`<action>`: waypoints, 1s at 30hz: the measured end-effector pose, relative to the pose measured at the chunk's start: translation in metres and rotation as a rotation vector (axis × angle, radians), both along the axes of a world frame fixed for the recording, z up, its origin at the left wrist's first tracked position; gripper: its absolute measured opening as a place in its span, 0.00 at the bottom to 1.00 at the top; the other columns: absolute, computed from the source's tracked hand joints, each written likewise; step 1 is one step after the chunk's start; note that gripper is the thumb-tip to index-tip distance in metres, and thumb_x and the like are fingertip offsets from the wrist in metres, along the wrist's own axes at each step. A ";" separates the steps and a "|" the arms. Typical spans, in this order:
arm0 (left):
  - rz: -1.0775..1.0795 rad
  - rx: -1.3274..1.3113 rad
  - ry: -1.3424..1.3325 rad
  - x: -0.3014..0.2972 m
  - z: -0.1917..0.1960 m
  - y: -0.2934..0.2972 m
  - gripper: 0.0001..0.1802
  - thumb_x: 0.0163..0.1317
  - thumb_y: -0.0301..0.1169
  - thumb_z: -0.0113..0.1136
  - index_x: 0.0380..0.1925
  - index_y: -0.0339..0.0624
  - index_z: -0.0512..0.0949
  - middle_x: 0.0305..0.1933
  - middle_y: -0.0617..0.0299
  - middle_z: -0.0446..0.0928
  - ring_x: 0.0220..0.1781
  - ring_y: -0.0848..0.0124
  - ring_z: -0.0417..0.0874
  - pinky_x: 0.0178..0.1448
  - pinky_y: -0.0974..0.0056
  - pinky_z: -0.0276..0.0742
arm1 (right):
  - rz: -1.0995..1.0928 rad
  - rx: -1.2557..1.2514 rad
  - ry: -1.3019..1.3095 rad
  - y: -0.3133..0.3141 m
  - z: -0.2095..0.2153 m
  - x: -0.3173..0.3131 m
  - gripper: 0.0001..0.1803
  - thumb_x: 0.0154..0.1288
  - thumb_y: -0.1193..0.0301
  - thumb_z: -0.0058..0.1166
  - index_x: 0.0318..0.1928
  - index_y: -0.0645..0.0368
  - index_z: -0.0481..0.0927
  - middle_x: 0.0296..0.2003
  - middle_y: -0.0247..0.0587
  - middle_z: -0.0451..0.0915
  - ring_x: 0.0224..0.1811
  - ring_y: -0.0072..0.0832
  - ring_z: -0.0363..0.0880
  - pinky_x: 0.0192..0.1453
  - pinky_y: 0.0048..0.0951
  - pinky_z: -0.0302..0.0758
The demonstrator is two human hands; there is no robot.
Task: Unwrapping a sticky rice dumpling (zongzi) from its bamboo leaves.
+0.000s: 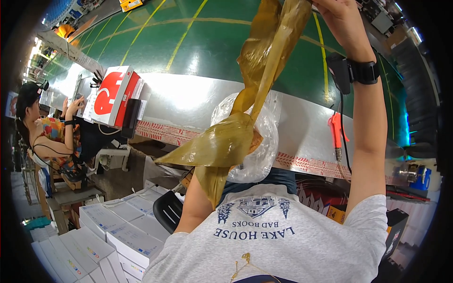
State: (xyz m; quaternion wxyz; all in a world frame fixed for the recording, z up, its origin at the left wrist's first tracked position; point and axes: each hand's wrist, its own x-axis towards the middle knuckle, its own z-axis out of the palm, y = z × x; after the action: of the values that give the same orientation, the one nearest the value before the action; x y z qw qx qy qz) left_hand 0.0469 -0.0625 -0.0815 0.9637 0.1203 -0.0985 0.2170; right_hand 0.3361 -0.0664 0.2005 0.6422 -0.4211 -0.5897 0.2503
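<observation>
Several long, olive-brown dried leaves [226, 137], which look like bamboo leaves, hang in front of me from the top edge down to my lap. My right hand [337, 16] is raised high, its fingers closed on the upper end of a leaf; part of that grip is cut off by the frame. My left forearm reaches up from below, but the left hand is hidden behind the broad lower leaf. Around that spot a crumpled clear plastic bag [257, 172] lies over the near edge of the metal bench, partly covered by the leaves.
The bench has a metal edge [174, 94] and a green belt [212, 52]. A red air blow gun [336, 132] lies right; a red-and-white box [113, 96] and black device [131, 118] stand left. White cartons [127, 221] and a black seat [167, 211] are below. A co-worker [52, 132] sits left.
</observation>
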 end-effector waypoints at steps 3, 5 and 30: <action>-0.019 0.015 -0.006 0.005 0.002 -0.001 0.26 0.62 0.45 0.57 0.50 0.35 0.69 0.46 0.50 0.72 0.48 0.61 0.74 0.52 0.57 0.74 | 0.008 0.007 -0.031 0.001 0.004 -0.005 0.05 0.63 0.78 0.55 0.39 0.58 0.75 0.38 0.34 0.81 0.41 0.21 0.78 0.50 0.24 0.72; -0.033 0.023 -0.002 0.007 0.003 -0.002 0.26 0.62 0.45 0.57 0.50 0.35 0.69 0.46 0.50 0.72 0.48 0.61 0.74 0.52 0.56 0.74 | -0.039 -0.035 0.002 -0.001 0.008 -0.009 0.05 0.63 0.77 0.56 0.40 0.58 0.76 0.38 0.33 0.80 0.41 0.20 0.77 0.50 0.24 0.72; -0.093 -0.010 -0.015 0.017 0.008 -0.004 0.27 0.61 0.46 0.58 0.51 0.36 0.69 0.48 0.49 0.71 0.52 0.60 0.72 0.55 0.54 0.72 | -0.043 -0.082 -0.151 0.024 0.019 -0.004 0.03 0.64 0.75 0.55 0.38 0.59 0.77 0.35 0.29 0.79 0.38 0.17 0.76 0.48 0.22 0.72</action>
State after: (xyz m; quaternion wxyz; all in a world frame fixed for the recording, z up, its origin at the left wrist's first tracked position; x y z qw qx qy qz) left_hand 0.0641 -0.0666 -0.0732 0.9726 0.1091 -0.1100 0.1733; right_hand 0.3320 -0.0420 0.2194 0.5835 -0.4771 -0.6165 0.2278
